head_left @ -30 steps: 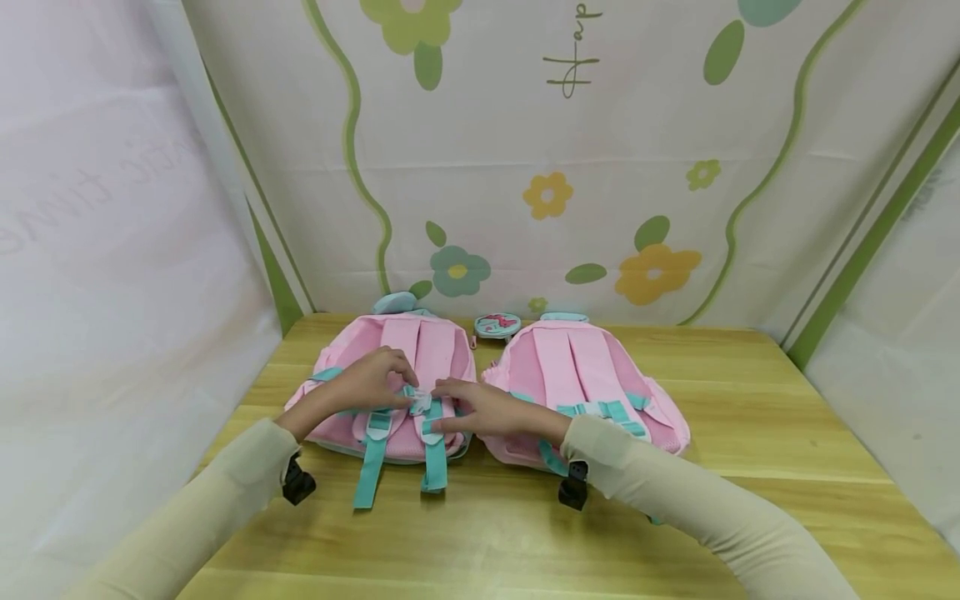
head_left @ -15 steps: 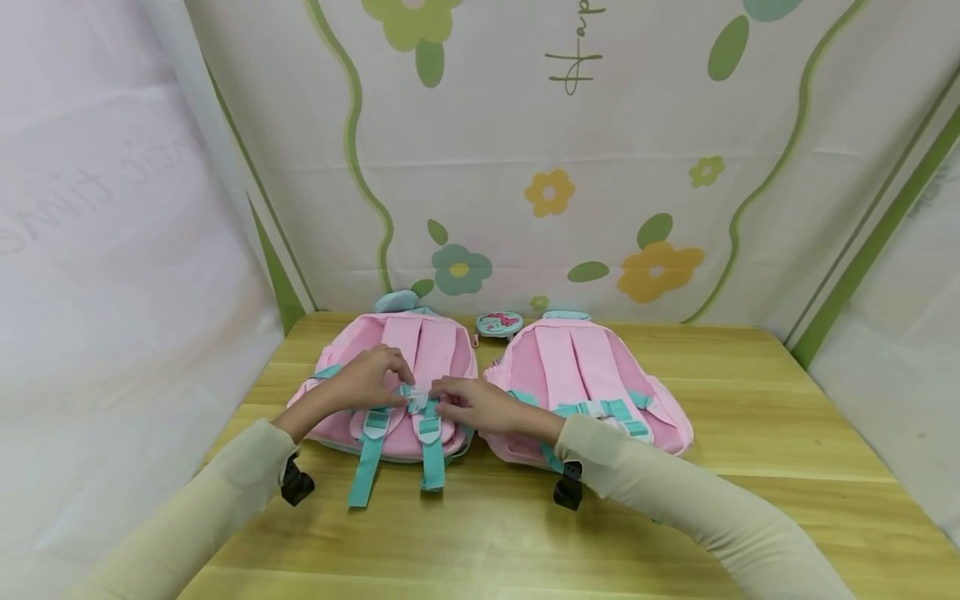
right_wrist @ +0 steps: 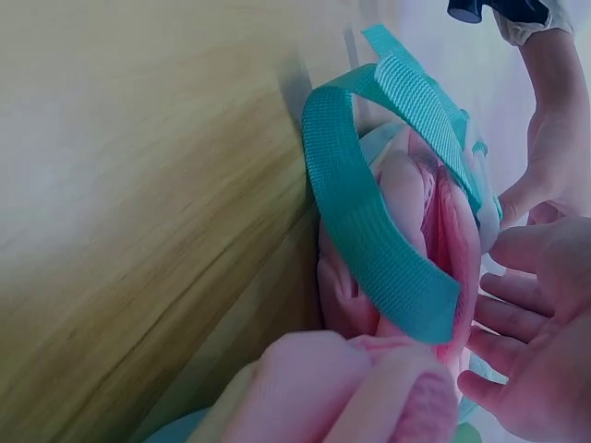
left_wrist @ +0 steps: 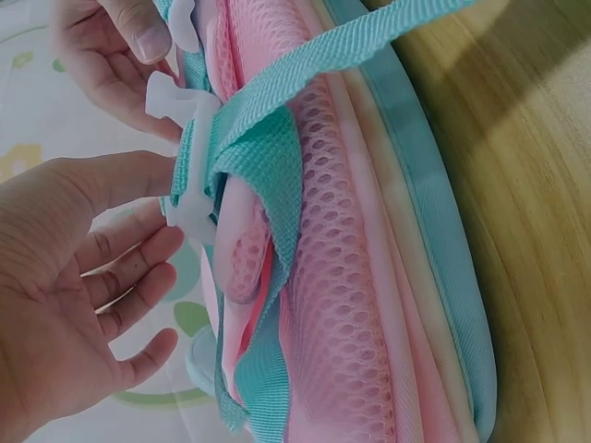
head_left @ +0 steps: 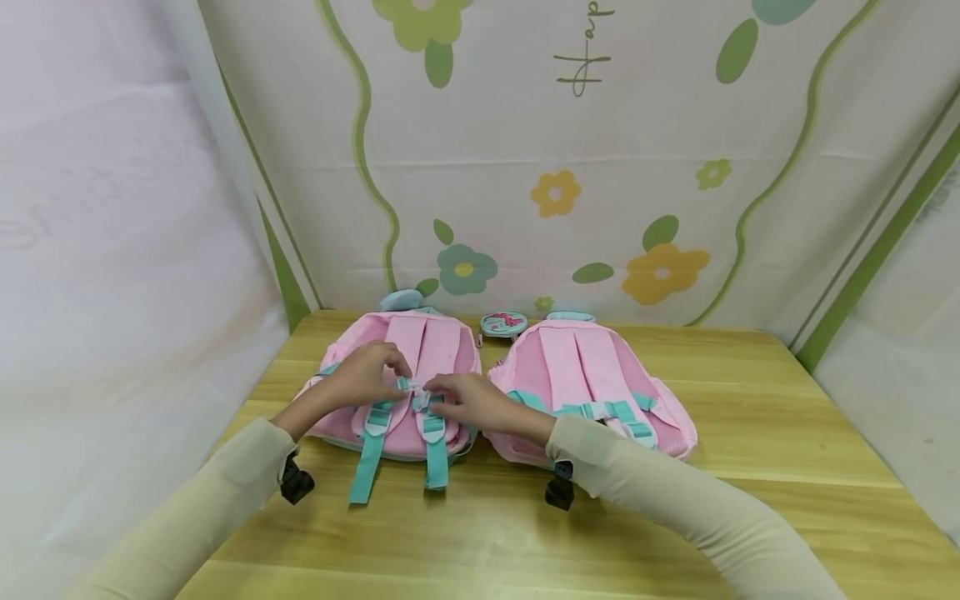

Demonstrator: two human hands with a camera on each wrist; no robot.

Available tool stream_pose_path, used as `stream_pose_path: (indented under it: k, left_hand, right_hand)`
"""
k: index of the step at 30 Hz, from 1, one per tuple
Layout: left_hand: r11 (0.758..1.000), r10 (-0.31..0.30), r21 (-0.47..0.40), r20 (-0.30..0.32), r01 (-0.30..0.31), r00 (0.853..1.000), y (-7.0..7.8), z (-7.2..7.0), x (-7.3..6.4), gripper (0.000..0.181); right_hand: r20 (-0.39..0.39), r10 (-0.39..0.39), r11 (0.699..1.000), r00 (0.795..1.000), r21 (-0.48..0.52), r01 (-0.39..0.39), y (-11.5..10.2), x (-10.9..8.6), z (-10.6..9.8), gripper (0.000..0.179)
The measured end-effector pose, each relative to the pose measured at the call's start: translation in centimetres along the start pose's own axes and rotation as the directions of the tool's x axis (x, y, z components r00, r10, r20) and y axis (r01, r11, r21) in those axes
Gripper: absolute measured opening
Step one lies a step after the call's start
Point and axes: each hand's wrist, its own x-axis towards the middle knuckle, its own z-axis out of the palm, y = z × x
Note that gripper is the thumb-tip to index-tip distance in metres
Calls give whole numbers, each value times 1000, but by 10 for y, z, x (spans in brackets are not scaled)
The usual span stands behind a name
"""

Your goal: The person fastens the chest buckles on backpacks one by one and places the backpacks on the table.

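A pink backpack (head_left: 437, 354) lies on the table at left with its shoulder straps facing up. My left hand (head_left: 363, 379) pinches the left end of its chest strap, at a small whitish buckle (head_left: 416, 387). From the other side, my right hand (head_left: 474, 402) pinches the buckle's right part beside the teal webbing. The fingers partly hide the buckle. In the left wrist view, my left thumb overlaps a white strap adjuster (left_wrist: 189, 166), with the other fingers spread behind. Teal strap ends (head_left: 367, 467) hang over the backpack's front edge.
A second pink backpack (head_left: 555, 358) lies to the right, under my right forearm, its chest strap (head_left: 600, 410) running across. A round teal case (head_left: 504, 324) with a pink design sits between the bags at the back. Printed cloth (head_left: 480, 208) surrounds the wooden table (head_left: 465, 533).
My hands have shifted slightly closer together over the left backpack, and the buckle between them has changed angle. The view has moved a little; both backpacks stay in place.
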Motion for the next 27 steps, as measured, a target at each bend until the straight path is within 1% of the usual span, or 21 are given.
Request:
stream_pose_path:
  k: [5,9,14,21,27]
  left_hand:
    - [999,-9,37,-36,11,999,1,-2,-1,17]
    - [998,-14,59,-53,17,999,1,-3,-3,17]
    - [998,-11,68,-56,15,998,0,-3,-3,18]
    - [996,-28,79,-63,33,998,1,-3,-4,17]
    - [995,-33,89,-79,40,996,2,-3,-3,18]
  right_hand:
    - [-16,8,999,1000,52,-8,-4,3,3,37]
    - [-17,20,997,1000,71,-19,-5,4,5,39]
    - [-24,32,998,999,62,-30,-5,5,8,40]
    - [-38,1,999,999,34,0,-6,7,12,38]
    - [-25,-12,1000,1000,12,12,-10,9,14,40]
